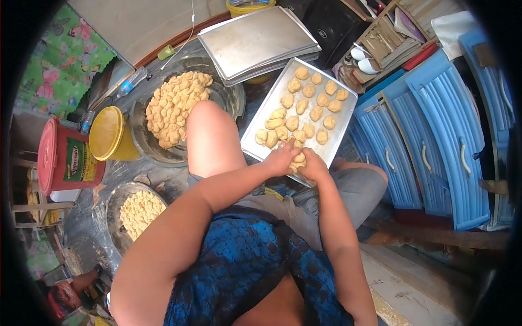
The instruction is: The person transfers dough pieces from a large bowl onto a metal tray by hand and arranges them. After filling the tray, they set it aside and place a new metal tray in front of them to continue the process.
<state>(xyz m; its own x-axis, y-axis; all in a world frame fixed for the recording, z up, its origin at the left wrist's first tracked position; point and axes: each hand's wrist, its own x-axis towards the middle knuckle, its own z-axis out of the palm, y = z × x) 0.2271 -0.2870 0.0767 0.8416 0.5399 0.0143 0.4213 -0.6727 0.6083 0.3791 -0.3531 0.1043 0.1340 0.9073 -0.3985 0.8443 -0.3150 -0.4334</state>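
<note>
My left hand [280, 161] and my right hand [315, 166] meet over the near edge of a metal baking tray [340, 138]. Their fingers are closed together around dough pieces [298, 158]; the exact piece is partly hidden by the fingers. Several rounded dough balls [316, 113] sit spaced across the tray, with some crowded together close to my left hand. The tray lies tilted in front of my crossed legs.
A wide dark basin [138, 130] left of my knee is heaped with dough lumps [176, 106]. Another basin [115, 209] holds smaller pieces [140, 212]. Stacked trays [258, 41], a yellow bucket [109, 133], a red bucket [49, 157] and blue drawers [443, 136] surround me.
</note>
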